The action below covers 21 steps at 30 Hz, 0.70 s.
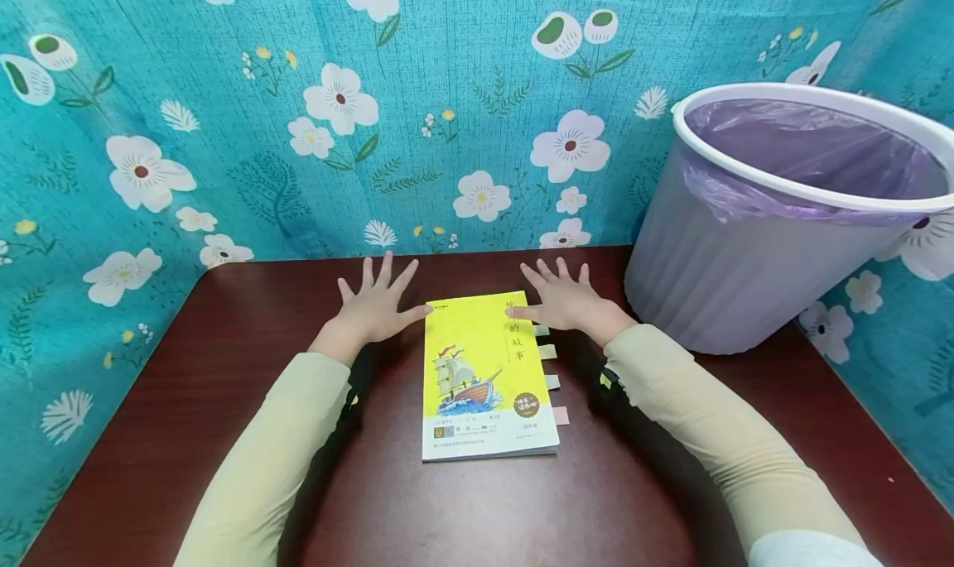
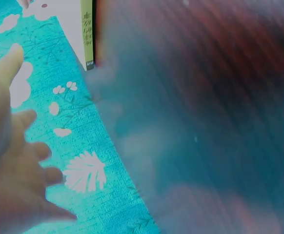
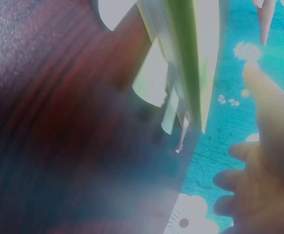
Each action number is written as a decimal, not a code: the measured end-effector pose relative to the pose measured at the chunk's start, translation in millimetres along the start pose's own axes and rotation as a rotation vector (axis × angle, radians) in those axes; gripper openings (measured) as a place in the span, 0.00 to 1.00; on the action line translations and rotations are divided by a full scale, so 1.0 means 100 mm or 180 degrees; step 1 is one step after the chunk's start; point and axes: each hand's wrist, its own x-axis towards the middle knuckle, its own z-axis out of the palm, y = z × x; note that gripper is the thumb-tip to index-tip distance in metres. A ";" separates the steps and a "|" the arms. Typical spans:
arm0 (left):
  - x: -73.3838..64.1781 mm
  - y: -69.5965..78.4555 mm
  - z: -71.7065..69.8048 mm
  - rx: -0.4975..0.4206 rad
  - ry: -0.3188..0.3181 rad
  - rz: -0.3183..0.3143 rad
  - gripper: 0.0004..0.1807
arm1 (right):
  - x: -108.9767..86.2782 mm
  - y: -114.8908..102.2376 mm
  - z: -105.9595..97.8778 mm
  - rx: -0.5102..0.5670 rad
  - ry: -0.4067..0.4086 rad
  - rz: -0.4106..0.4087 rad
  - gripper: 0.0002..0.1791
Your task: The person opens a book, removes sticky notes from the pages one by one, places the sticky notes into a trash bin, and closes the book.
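A yellow book with a sailing ship on its cover lies closed on the dark wooden table. Paper tabs stick out along its right edge. My left hand is spread wide by the top left corner, its thumb overlapping that corner in the head view. On the other side my right hand has its fingers spread too, with the thumb over the cover's upper right. The left wrist view shows the book's spine apart from the thumb. In the right wrist view the tabs hang off the page edge.
A grey trash bin with a purple plastic liner stands on the table at the right. Behind the table hangs a turquoise curtain printed with flowers.
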 end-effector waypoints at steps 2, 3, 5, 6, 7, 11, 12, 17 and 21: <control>-0.01 -0.01 -0.04 -0.0025 0.0059 0.0081 0.48 | -0.01 0.00 -0.03 -0.0036 -0.0035 -0.0007 0.54; -0.01 -0.02 -0.05 -0.0034 0.0087 0.0117 0.47 | -0.01 0.00 -0.05 -0.0048 -0.0044 -0.0017 0.53; -0.02 -0.03 -0.08 -0.0047 0.0131 0.0165 0.45 | -0.01 0.01 -0.07 -0.0055 -0.0079 -0.0020 0.52; -0.03 -0.03 -0.09 -0.0052 0.0144 0.0173 0.45 | -0.02 0.01 -0.07 -0.0039 -0.0096 -0.0023 0.52; -0.03 -0.03 -0.10 -0.0057 0.0151 0.0172 0.44 | -0.02 0.01 -0.08 -0.0013 -0.0106 -0.0024 0.51; -0.04 -0.04 -0.11 -0.0037 0.0173 0.0183 0.43 | -0.02 0.03 -0.09 0.0093 -0.0117 -0.0063 0.48; -0.05 -0.04 -0.11 -0.0039 0.0189 0.0190 0.42 | -0.03 0.03 -0.10 0.0120 -0.0108 -0.0069 0.47; -0.05 -0.04 -0.08 -0.0166 0.0285 0.0289 0.38 | -0.05 0.06 -0.13 0.0276 -0.0026 -0.0049 0.42; -0.05 -0.04 -0.07 -0.0314 0.0325 0.0309 0.31 | -0.07 0.07 -0.15 0.0413 0.0100 -0.0041 0.36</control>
